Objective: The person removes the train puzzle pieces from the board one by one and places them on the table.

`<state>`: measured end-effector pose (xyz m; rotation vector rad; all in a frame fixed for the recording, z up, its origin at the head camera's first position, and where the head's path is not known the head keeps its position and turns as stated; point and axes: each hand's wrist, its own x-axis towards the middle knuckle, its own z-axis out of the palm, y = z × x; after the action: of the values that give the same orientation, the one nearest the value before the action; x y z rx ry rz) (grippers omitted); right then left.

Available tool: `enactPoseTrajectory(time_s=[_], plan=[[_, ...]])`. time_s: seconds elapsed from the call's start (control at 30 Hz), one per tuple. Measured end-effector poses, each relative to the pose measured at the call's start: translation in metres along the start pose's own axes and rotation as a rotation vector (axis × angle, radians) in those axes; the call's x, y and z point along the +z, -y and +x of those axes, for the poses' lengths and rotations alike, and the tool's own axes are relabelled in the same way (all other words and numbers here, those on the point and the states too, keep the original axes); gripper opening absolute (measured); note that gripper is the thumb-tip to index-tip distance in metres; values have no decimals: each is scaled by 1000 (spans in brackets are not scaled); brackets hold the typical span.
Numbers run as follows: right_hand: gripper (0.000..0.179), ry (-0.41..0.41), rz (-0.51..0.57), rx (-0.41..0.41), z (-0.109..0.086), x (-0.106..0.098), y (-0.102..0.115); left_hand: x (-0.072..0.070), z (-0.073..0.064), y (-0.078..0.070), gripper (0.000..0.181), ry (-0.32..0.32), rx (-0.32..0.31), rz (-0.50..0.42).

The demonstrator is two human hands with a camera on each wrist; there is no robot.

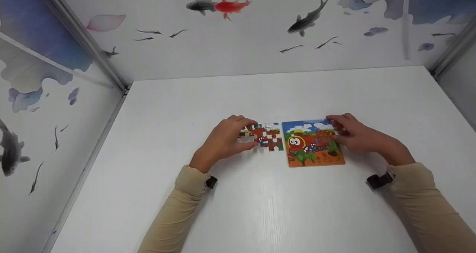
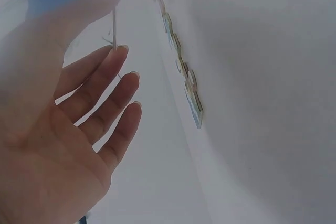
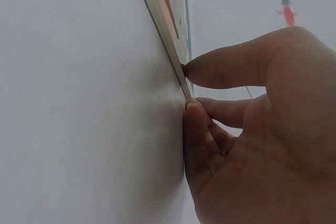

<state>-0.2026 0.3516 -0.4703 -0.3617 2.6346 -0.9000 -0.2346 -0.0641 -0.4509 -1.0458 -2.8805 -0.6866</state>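
A square jigsaw puzzle board (image 1: 314, 143) lies on the white table, its picture a red cartoon train with eyes under a cloudy sky. My right hand (image 1: 359, 134) pinches its right side, thumb (image 3: 220, 69) on the picture face and fingertips at the edge. Left of the board is a cluster of loose jigsaw pieces (image 1: 273, 143), some joined, printed in red, green and white. Around the cluster's left end curves my left hand (image 1: 228, 138), thumb and fingers apart and nothing between them. Seen edge-on in the left wrist view, the pieces (image 2: 181, 64) form a thin flat row beyond the fingertips.
The white table (image 1: 238, 201) carries the puzzle and both forearms. Behind it stands a white wall panel (image 1: 253, 48) painted with fish, and another painted panel (image 1: 22, 108) rises along the left side. A dark band (image 1: 380, 180) sits at the right cuff.
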Motion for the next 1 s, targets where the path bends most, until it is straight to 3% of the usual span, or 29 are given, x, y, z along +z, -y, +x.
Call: enactPoseTrajectory(time_s=[0.4,0.73,1.0], plan=[[65,-33,7,29,1,-1,0,8,-4,4,51,96,-16,-36],[60,-99,24,88,1,-3,5,10,-4,6,45,114,-18,-27],[55,-129,29,80,1,-5,4,9,-4,8,43,124,-17,-40]])
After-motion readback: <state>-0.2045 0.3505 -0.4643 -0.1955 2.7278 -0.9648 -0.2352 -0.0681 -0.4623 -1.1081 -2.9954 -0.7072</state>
